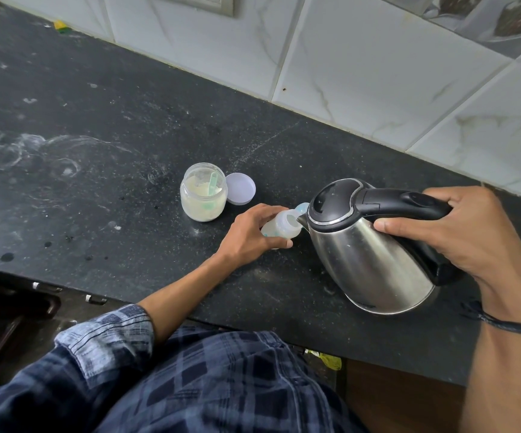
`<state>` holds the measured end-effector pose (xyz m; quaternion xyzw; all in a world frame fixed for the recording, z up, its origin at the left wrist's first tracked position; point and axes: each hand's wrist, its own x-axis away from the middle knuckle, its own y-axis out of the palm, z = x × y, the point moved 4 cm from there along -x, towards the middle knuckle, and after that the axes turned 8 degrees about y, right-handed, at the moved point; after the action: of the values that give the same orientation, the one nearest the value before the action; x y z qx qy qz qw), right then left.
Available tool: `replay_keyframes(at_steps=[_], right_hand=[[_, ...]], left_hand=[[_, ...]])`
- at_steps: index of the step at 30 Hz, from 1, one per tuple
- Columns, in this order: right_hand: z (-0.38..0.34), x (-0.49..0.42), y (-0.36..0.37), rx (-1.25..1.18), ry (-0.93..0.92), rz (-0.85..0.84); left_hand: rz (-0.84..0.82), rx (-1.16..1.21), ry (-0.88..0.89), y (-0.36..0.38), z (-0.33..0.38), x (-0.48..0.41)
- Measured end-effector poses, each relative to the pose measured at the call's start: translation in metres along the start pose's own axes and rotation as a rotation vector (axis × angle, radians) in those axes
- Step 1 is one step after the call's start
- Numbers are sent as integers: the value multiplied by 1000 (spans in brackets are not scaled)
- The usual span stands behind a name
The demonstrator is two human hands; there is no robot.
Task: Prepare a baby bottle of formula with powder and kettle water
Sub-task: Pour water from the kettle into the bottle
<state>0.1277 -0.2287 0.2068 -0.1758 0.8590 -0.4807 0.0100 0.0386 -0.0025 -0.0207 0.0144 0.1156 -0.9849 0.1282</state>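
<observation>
Baby bottle [281, 228]: small translucent bottle with its mouth uncovered, standing on the dark countertop near the scene's centre, just left of the kettle; its lower body is hidden behind the left hand, and pale contents show through the wall.
Left hand [253, 232]: wrapped around the bottle from the near-left side, fingers curled and pressed against its body, thumb lying along the near side.
Kettle [368, 248]: stainless-steel body with a black lid and a black handle, tilted to the left so that its spout meets the bottle's mouth; whether its base touches the counter cannot be told.
Right hand [459, 235]: closed over the kettle's handle from the right, fingers folded under the grip, thumb pressed against the steel shoulder; a dark thread band circles the wrist.
Small pale-blue piece [302, 208]: lies just beyond the bottle's mouth, partly hidden by the kettle's spout; what it is cannot be told.
Powder jar [203, 192]: clear, uncapped, part-filled with cream powder, standing left of and farther back than the bottle; a light green scoop [213, 182] leans inside it.
Jar lid [240, 188]: pale lilac disc, lying flat and touching the jar's right side.
Countertop [112, 126]: black speckled stone with whitish rings and dust marks.
Wall [362, 67]: marbled white tiles along the far edge.
Sleeve [109, 335]: blue checked cloth, rolled up on the left forearm at the near edge.
</observation>
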Motion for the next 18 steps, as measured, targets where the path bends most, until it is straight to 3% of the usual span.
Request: replay_keyframes(at_steps=[10,18], right_hand=[[4,-2,1,-39,4,-11],[27,1,4,-309,27,-17]], left_hand=[[-10,11,-5,1,-3,-1],[32,41,-9,-1,-8,-1]])
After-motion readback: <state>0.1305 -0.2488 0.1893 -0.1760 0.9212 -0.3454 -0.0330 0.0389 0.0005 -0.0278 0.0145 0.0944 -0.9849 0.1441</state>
